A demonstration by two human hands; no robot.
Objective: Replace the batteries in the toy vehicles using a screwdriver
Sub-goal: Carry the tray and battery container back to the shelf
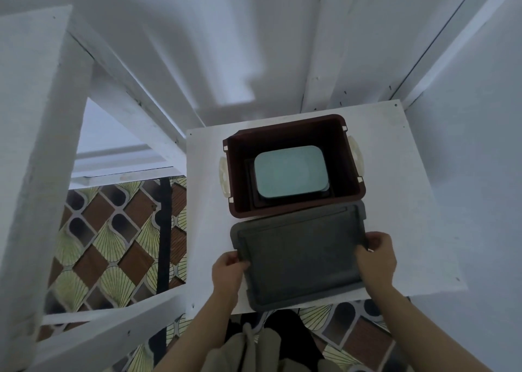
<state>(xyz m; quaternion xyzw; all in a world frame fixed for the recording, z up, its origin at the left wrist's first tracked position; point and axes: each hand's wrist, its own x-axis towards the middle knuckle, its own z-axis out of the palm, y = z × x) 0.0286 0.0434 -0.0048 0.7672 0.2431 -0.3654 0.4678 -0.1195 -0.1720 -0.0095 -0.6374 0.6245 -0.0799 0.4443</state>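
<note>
The grey lid [299,256] is gripped at both short edges: the L hand [227,273] is curled round the left edge w/ thumb on top, and the R hand [377,254] is curled likewise round the right edge near its far corner. This two-sided hold is prob. chosen so the wide, thin panel is kept level. The lid is held at the table's [395,174] near edge, partly overhanging it, just in front of the box [238,174]; whether it rests on the table can't be told. The box is set mid-table, open, so its inside can be reached, and a pale green tray [291,171] is seen lying at its bottom. No toy vehicles, batteries or screwdriver are seen; they are possibly stored under that tray, but that is only a guess. The battery work itself is judged not yet begun.
</note>
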